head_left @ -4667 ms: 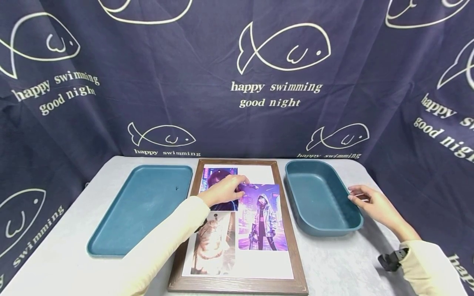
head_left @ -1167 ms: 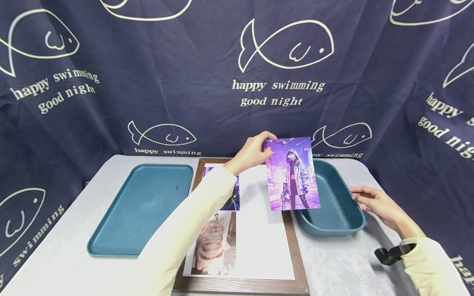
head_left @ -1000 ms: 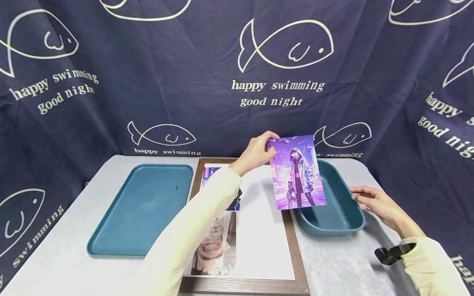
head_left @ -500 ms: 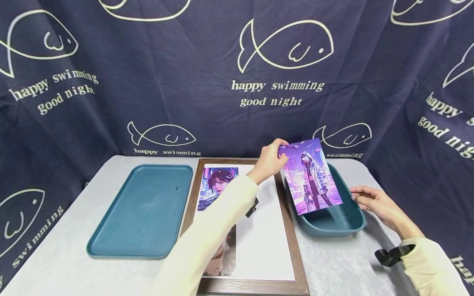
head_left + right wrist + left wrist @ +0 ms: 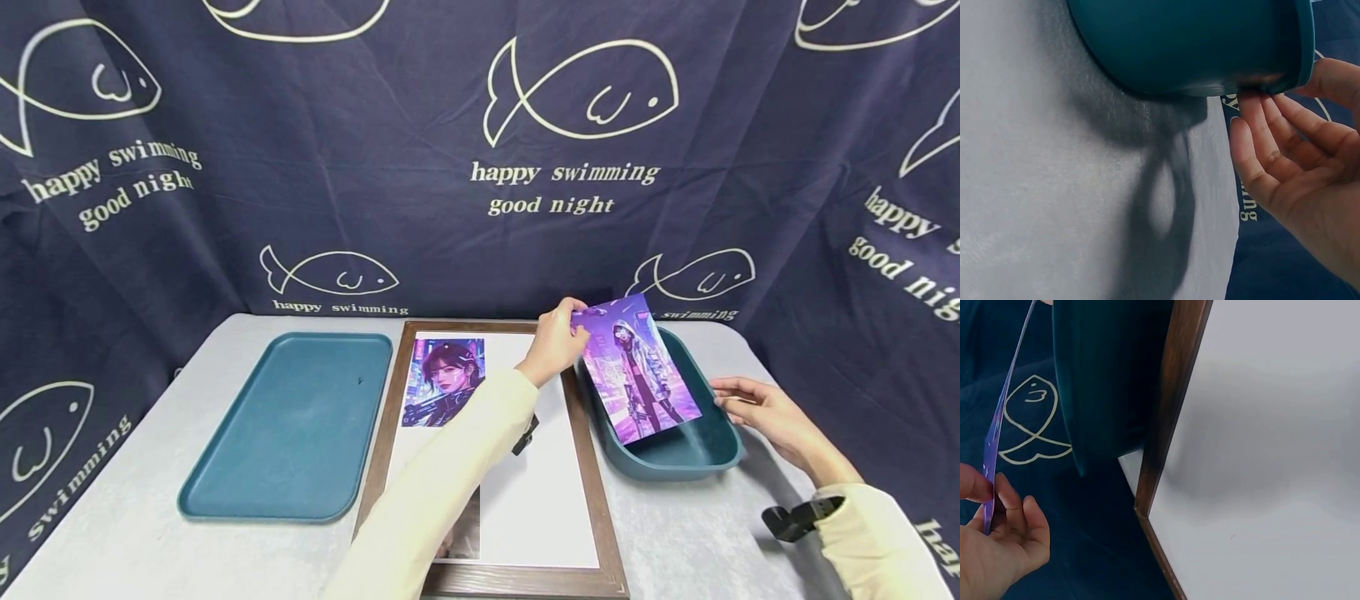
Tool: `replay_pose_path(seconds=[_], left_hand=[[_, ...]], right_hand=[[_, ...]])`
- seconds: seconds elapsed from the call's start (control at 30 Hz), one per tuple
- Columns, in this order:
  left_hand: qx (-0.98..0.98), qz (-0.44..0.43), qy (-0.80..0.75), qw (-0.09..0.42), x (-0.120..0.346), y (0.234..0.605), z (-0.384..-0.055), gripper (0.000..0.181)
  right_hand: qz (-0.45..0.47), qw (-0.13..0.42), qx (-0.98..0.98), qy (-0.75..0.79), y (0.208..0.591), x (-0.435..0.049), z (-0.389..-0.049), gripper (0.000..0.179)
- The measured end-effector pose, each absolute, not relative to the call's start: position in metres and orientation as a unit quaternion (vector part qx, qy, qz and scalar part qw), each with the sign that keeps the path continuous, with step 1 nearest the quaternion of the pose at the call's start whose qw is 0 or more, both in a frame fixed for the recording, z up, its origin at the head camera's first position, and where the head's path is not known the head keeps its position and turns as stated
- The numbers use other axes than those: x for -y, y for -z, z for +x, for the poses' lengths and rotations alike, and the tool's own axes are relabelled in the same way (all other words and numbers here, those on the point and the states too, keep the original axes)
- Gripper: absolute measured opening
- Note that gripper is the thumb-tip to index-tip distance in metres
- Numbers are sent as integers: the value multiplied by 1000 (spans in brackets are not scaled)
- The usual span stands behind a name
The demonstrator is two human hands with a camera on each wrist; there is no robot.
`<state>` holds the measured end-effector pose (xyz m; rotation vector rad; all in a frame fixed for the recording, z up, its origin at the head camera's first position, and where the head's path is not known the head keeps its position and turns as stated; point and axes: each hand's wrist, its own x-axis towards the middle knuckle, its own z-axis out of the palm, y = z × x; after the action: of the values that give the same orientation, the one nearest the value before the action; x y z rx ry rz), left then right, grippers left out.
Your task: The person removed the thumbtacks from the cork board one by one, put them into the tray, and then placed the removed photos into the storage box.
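My left hand [image 5: 555, 342] pinches the upper left corner of a purple photo print [image 5: 637, 367] showing a hooded figure. The print hangs tilted over the deep teal bin [image 5: 675, 468], its lower end overlapping the bin's opening. In the left wrist view the print [image 5: 999, 419] appears nearly edge-on between thumb and fingers. My right hand [image 5: 772, 421] touches the outside of the bin's right wall with extended fingers. Close up, its fingertips [image 5: 1250, 103] meet the bin wall [image 5: 1197, 47] near the rim. Left of the bin lies a brown wooden frame [image 5: 525, 579] with a white surface.
A second print [image 5: 447, 375] of a dark-haired person lies at the frame's upper left. Below it, a cat print [image 5: 467, 529] is mostly hidden by my left sleeve [image 5: 450, 483]. A shallow teal tray [image 5: 292, 417] sits at the left, and a dark fish-patterned curtain [image 5: 420, 167] encloses the table.
My left hand has lifted the purple print off the frame's white surface and carried it right, tilting and lowering it over the bin. My right hand stays by the bin's wall.
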<state>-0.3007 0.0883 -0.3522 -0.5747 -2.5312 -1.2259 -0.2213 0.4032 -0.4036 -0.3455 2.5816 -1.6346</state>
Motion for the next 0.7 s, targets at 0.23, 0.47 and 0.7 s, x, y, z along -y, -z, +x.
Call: replay_pose_path(seconds=[0.23,0.47,0.7], left_hand=[[882,-194,414,112,-96,359,-296,31],[887,-199,406,91,-100,366,-294,30],[885,-199,417,53,-102,370,-292,35]], right_hand=[[-121,16,-833,540,404,-401,-221,26],[-119,0,-838,533,405,-401,-221,27],[-116,0,-839,532,407,-401,-222,27]])
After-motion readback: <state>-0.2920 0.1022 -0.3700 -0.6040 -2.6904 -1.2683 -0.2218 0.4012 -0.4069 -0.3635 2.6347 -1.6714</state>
